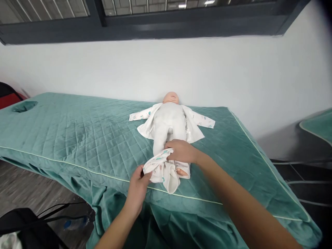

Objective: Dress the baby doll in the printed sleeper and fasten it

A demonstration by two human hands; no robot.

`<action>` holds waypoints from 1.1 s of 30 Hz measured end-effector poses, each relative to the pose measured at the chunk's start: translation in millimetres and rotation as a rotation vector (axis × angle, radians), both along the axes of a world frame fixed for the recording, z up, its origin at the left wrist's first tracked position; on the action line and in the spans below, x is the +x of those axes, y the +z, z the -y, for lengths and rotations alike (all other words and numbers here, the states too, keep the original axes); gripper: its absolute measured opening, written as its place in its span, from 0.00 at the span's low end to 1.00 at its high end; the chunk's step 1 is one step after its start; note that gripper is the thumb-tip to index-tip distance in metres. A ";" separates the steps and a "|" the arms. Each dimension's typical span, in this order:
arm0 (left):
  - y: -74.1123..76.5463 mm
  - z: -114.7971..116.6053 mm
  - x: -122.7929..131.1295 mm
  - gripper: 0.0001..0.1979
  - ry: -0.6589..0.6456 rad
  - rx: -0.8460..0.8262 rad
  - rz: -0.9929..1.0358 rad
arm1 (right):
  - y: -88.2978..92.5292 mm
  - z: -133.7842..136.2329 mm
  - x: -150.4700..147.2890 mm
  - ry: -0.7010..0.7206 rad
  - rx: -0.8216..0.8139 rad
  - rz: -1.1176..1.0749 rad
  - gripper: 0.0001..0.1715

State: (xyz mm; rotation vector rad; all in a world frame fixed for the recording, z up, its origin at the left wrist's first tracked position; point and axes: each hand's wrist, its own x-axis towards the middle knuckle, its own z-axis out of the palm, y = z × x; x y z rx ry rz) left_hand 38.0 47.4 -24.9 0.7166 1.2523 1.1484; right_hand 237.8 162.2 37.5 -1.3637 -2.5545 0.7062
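Note:
A baby doll (pixel 169 119) lies on its back on a green quilted table (pixel 77 131), head toward the wall. An open white printed top (pixel 197 121) is spread under its arms. Small white printed trousers (pixel 163 171) are bunched around the doll's lower legs, and one foot (pixel 181 172) pokes out. My left hand (pixel 138 186) pinches the trousers' near left edge. My right hand (pixel 181 151) is closed on the trousers' upper edge at the doll's legs.
The table's near edge runs just below the trousers, and its cover hangs down. A face hole (pixel 24 106) sits at the table's far left. A white wall is close behind the doll. A second green table (pixel 319 126) stands at right. A black bag (pixel 28 228) and cables lie on the floor at lower left.

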 end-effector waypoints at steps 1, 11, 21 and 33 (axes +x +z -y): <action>-0.9 -6.4 -4.7 0.17 -0.041 0.010 -0.061 | -0.6 0.6 0.1 -0.019 -0.016 -0.006 0.05; 7.3 -39.9 -14.4 0.15 -0.192 0.265 -0.087 | 7.0 6.0 10.7 -0.092 -0.294 -0.334 0.08; -2.7 -115.0 -15.0 0.09 -0.083 0.508 -0.543 | 5.2 -12.7 12.9 -0.170 -0.266 -0.370 0.08; -2.9 -177.0 2.4 0.13 -0.135 0.818 -1.464 | -6.2 -15.1 1.6 -0.499 -0.048 -0.312 0.10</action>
